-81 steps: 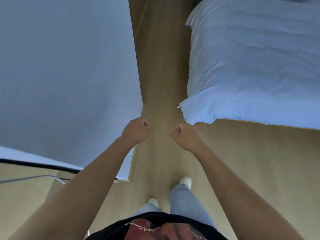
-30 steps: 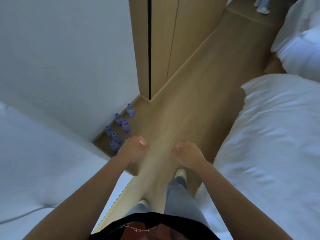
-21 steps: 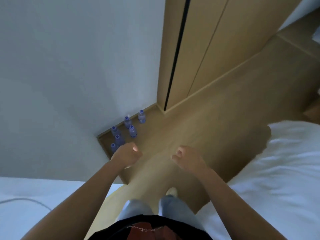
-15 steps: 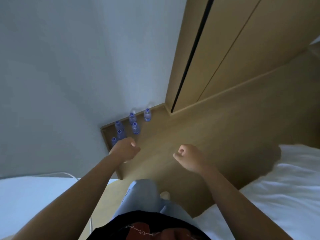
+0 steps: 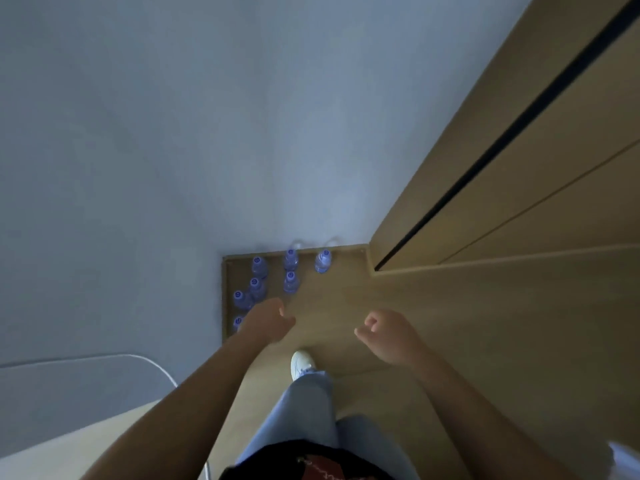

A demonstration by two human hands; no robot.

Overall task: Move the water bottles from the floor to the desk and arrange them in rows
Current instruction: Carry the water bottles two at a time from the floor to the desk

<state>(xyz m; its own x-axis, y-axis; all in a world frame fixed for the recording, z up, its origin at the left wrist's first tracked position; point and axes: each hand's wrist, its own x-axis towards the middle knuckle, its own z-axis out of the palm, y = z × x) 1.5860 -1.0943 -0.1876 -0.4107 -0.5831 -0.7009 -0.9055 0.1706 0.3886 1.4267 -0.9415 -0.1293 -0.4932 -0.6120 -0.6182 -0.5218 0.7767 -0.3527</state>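
While both hands (image 5: 322, 327) hang empty, water bottles (image 5: 290, 282) stand beyond — floor corner.

Nearest water bottle (image 5: 238, 322) half hidden behind left hand (image 5: 265, 322); bottle labels blurred.

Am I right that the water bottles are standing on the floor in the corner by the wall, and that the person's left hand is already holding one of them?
Not quite. The head view shows the water bottles standing on the floor in the corner by the wall, but the left hand holds nothing; it hangs above them with its fingers loosely curled.
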